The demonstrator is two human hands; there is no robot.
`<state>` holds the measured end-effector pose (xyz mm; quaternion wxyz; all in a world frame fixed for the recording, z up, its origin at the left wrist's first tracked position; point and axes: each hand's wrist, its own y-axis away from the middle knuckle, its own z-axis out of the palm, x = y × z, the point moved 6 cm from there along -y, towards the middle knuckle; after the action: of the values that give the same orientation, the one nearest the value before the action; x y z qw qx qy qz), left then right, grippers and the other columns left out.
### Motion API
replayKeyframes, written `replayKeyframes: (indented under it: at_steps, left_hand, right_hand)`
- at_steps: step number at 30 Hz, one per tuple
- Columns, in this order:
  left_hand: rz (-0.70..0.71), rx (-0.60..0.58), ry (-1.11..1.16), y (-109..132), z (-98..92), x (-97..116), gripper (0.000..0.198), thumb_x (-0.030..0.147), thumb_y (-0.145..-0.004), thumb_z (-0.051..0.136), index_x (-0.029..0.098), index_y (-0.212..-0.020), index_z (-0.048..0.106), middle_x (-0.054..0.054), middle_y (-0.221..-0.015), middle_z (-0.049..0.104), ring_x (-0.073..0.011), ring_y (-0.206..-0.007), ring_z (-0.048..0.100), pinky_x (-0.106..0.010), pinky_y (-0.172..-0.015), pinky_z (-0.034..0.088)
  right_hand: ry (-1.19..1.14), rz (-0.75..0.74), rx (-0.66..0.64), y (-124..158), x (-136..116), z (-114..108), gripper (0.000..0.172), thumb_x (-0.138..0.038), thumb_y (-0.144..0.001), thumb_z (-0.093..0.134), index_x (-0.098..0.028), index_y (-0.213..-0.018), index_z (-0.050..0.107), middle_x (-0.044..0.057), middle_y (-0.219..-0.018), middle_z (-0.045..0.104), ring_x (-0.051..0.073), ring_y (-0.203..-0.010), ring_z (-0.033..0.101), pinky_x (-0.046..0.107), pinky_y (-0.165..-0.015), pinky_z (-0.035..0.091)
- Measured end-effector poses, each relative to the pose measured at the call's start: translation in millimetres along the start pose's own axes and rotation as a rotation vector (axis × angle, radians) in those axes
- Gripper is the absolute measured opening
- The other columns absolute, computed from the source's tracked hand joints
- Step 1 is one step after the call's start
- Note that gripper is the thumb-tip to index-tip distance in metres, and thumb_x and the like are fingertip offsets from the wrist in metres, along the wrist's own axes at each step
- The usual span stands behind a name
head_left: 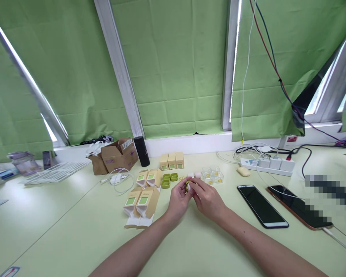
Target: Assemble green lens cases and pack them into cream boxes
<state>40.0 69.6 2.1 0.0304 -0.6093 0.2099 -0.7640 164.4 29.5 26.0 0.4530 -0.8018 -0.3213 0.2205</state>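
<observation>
My left hand (177,198) pinches a small olive-green case (187,187) above the table, its opening facing right. The fingers of my right hand (209,198) close on a small white piece (189,186) at the opening of that case; fingers hide most of both. Just beyond my hands sit several green square cases (166,183), some small yellowish bits (182,178) and small whitish-pink pieces (197,175). Clear plastic containers (212,175) with yellow centres are behind my right hand. Left of my hands lie several open cream cartons (147,201) with green labels.
Three cream cartons (172,161) stand at the back. Farther left are a black cylinder (142,151), a cardboard box (119,154) and a white charger (118,178). On the right lie two phones (262,206), a beige case (243,171) and a power strip (266,164) with cables.
</observation>
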Motion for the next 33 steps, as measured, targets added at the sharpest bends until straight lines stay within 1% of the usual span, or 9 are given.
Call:
replayKeyframes:
  at_steps: [4, 11, 18, 25, 28, 33]
  left_hand:
    - [0.010, 0.009, -0.005, -0.4, -0.7, 0.1, 0.061, 0.044, -0.077, 0.087, 0.017, -0.128, 0.067, -0.018, -0.134, 0.069, -0.0310, -0.125, 0.064, -0.046, -0.110, 0.050]
    - [0.038, 0.014, -0.021, -0.1, 0.5, 5.6, 0.060, 0.043, -0.078, 0.086, 0.016, -0.128, 0.067, -0.018, -0.133, 0.069, -0.0312, -0.127, 0.064, -0.045, -0.111, 0.050]
    - [-0.018, -0.004, 0.058, -1.7, 0.9, 3.1, 0.061, 0.039, -0.076, 0.089, 0.017, -0.128, 0.067, -0.017, -0.137, 0.067, -0.0311, -0.130, 0.062, -0.045, -0.113, 0.049]
    - [-0.050, -0.026, 0.104, -2.4, -4.1, -3.1, 0.066, 0.036, -0.072, 0.091, 0.016, -0.130, 0.068, -0.017, -0.135, 0.068, -0.0325, -0.128, 0.062, -0.044, -0.109, 0.051]
    - [-0.045, -0.049, 0.144, -2.9, -5.9, -5.5, 0.067, 0.034, -0.072, 0.091, 0.017, -0.132, 0.067, -0.017, -0.134, 0.068, -0.0323, -0.127, 0.062, -0.042, -0.104, 0.053]
    - [-0.078, -0.071, 0.220, -2.7, -6.7, -6.6, 0.071, 0.030, -0.067, 0.093, 0.016, -0.133, 0.067, -0.017, -0.128, 0.071, -0.0317, -0.120, 0.066, -0.041, -0.100, 0.054]
  right_hand:
    - [-0.004, -0.001, 0.005, -1.0, -0.1, 0.3, 0.041, -0.004, -0.092, 0.047, -0.016, -0.129, 0.061, 0.018, -0.123, 0.070, 0.025, -0.098, 0.075, 0.037, -0.075, 0.066]
    - [-0.006, -0.011, 0.012, -3.4, -2.1, -1.9, 0.037, -0.005, -0.094, 0.047, -0.015, -0.126, 0.061, 0.018, -0.123, 0.070, 0.025, -0.098, 0.075, 0.037, -0.074, 0.066]
    - [-0.024, 0.022, -0.018, 1.3, 2.6, 0.8, 0.039, -0.008, -0.098, 0.046, -0.016, -0.134, 0.058, 0.018, -0.130, 0.067, 0.026, -0.111, 0.071, 0.039, -0.085, 0.065]
    - [-0.048, 0.028, -0.036, 1.8, 2.7, 0.4, 0.039, -0.009, -0.099, 0.045, -0.017, -0.134, 0.057, 0.018, -0.130, 0.068, 0.027, -0.114, 0.070, 0.040, -0.087, 0.064]
    - [-0.080, 0.044, -0.050, 1.4, 3.4, 0.0, 0.043, -0.009, -0.099, 0.046, -0.019, -0.140, 0.051, 0.017, -0.132, 0.066, 0.027, -0.118, 0.068, 0.041, -0.091, 0.063]
    - [-0.229, 0.124, -0.100, 1.1, 5.6, 0.4, 0.061, -0.010, -0.095, 0.051, -0.021, -0.153, 0.035, 0.016, -0.137, 0.062, 0.029, -0.124, 0.063, 0.046, -0.099, 0.059]
